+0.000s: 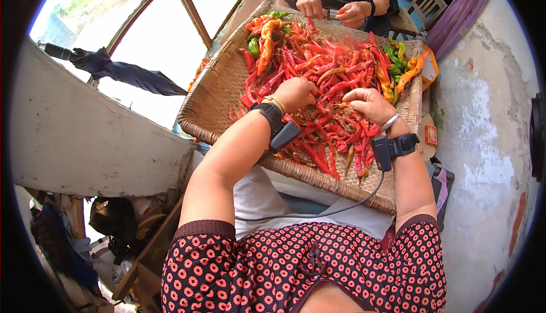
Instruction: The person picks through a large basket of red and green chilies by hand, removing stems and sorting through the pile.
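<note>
A wide woven basket tray (pixel 213 94) slopes across my lap, heaped with red chili peppers (pixel 341 63). Over the middle of the heap, my left hand (pixel 296 94) is closed, its fingers curled down; what they grip is hidden. To its right, my right hand (pixel 372 107) pinches thumb and forefinger together low over the peppers, seemingly on a small reddish chili pepper. Larger orange peppers (pixel 266 48) lie at the far left of the tray. Green and yellow-orange ones (pixel 398 65) sit by its right rim.
Across the tray sits another person, whose hands (pixel 354 14) work at its far edge. A folded dark umbrella (pixel 133 74) hangs by the window on the left. A worn wall (pixel 483 114) stands close on the right. A black cable (pixel 341 209) loops below my right wrist.
</note>
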Demonstrator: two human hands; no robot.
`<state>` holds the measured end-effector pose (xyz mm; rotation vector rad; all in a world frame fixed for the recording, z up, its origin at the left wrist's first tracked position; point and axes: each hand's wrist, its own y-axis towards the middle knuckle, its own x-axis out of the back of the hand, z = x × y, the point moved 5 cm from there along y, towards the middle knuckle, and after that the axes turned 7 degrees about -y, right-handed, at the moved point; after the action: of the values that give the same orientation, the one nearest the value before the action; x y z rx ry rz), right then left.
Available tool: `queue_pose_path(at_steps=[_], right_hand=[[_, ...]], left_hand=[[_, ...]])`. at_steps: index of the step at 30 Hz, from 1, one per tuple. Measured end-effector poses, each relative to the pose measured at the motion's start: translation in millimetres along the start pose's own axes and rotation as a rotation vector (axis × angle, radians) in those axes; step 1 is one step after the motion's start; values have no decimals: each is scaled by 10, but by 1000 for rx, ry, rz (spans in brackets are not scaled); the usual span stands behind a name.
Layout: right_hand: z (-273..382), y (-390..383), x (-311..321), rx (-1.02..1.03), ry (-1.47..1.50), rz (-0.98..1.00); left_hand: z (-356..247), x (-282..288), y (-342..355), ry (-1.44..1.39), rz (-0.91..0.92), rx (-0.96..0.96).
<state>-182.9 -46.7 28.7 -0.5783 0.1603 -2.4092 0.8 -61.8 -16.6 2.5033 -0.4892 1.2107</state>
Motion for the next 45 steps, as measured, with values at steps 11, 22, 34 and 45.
queue_pose_path(at_steps=[11, 22, 34, 45], right_hand=[[43, 81, 78, 200, 453, -170], [-246, 118, -13, -196, -1227, -104], [-463, 205, -90, -255, -1319, -12], [-305, 188, -77, -82, -1097, -10]], left_hand=[[-94, 34, -14, 44, -50, 23], [29, 269, -24, 215, -314, 231], [348, 34, 71, 47, -88, 227], [92, -9, 135, 247, -140, 84]])
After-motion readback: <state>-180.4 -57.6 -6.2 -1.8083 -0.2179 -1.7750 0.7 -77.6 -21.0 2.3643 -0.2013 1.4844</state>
